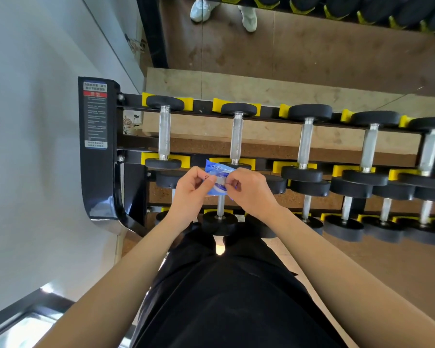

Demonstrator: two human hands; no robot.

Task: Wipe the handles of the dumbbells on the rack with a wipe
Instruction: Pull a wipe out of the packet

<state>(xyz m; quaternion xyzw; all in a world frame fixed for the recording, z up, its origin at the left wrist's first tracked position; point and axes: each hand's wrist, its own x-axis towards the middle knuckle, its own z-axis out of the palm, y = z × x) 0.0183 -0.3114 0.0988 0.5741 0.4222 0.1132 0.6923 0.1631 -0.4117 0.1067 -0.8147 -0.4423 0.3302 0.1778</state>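
Observation:
A small blue and white wipe packet [217,178] is held between both hands in front of the dumbbell rack [98,156]. My left hand [190,189] pinches its left side and my right hand [249,189] pinches its right edge with thumb and fingertips. Black dumbbells with silver handles lie across the rack's top tier, such as the leftmost dumbbell [164,133] and the second dumbbell [236,138]. More dumbbells [305,141] continue to the right. A lower tier holds another dumbbell [220,217] just under my hands.
The rack's black end plate carries a warning label [95,114] beside a white wall [30,121] on the left. A mirror [312,38] behind the rack reflects white shoes and dumbbells. Yellow cradles [148,99] hold each dumbbell head. Brown floor lies to the right.

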